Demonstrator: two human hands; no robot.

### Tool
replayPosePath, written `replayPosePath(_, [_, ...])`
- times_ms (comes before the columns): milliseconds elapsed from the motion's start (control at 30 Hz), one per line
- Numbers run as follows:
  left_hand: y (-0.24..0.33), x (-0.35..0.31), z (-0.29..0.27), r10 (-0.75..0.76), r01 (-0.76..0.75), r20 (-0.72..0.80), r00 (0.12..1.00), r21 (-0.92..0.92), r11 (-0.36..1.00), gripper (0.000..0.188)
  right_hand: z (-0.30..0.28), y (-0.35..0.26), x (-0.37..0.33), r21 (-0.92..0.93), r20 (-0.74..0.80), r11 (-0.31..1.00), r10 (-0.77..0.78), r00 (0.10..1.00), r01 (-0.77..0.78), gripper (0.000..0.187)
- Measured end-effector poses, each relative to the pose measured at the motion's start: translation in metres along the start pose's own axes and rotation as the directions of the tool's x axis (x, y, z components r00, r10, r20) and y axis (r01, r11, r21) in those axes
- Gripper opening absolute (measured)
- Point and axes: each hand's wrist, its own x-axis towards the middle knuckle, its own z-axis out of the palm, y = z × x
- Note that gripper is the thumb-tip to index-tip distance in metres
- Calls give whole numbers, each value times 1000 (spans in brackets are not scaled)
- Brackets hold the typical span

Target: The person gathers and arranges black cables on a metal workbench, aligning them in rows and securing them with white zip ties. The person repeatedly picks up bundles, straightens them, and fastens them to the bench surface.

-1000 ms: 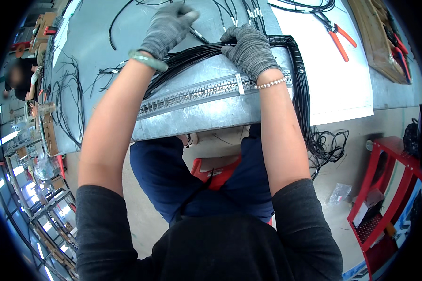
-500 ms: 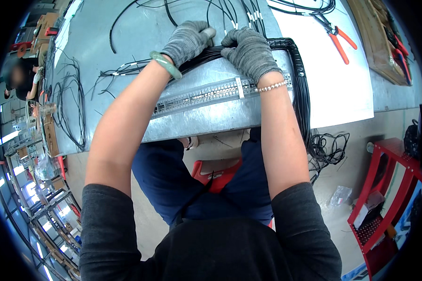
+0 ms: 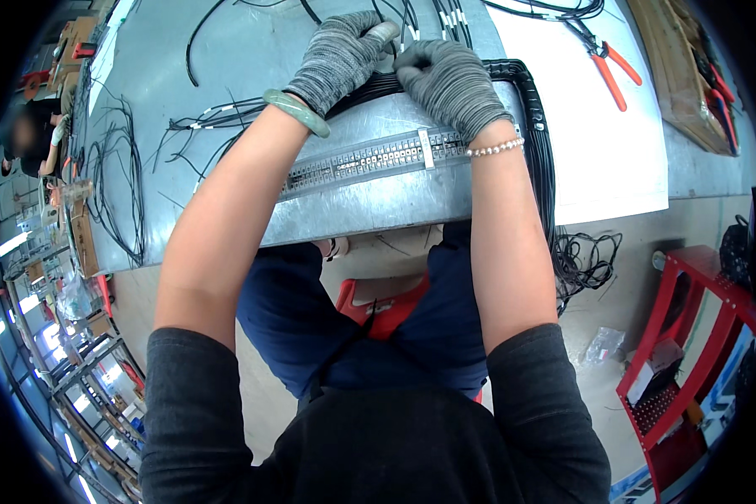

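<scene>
Both my hands wear grey knitted gloves and work close together at the far part of the metal table, over a bundle of black cables point(image 3: 368, 91). My left hand point(image 3: 340, 60) is closed, its thumb and fingertips pinched at a thin black wire point(image 3: 392, 44) rising from the bundle. Just to the right, my right hand point(image 3: 449, 82) curls over the bundle with fingers bent together; what its fingertips hold is hidden. Several black wires with white marker sleeves point(image 3: 455, 18) run away beyond my hands. Nearer me lies a terminal strip point(image 3: 361, 165) on a rail.
Orange-handled pliers point(image 3: 611, 77) lie on a white sheet point(image 3: 609, 168) at right, beside a wooden tool box point(image 3: 676, 76). The bundle bends down over the table's edge to coiled cable point(image 3: 586, 260). Loose wires point(image 3: 118, 185) lie left. A red rack point(image 3: 689, 336) stands right; a person point(image 3: 38, 139) sits far left.
My left hand has lifted slightly away from the bundle, up toward the far side. My right hand has shifted little and stays at the bundle. The view has moved slightly.
</scene>
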Motion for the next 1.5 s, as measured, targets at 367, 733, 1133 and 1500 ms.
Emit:
replayPosePath(367, [9,-9,6,261,-231,-47,964,335,913,38,-16,-25,15,368,-394,918,11,919,147,34])
replayPosePath(733, [-30,6,19,-47,67,-70,996,317,946,39,-4,-28,11,259,-493,913,-155,856,315,35])
replayPosePath(1133, [-46,28,19,-85,119,181,980,-185,975,35,5,5,9,-150,-117,985,73,990,-90,29])
replayPosePath(1500, [-22,18,11,-48,40,57,997,146,989,31,7,-2,3,-424,-37,905,-48,998,28,24])
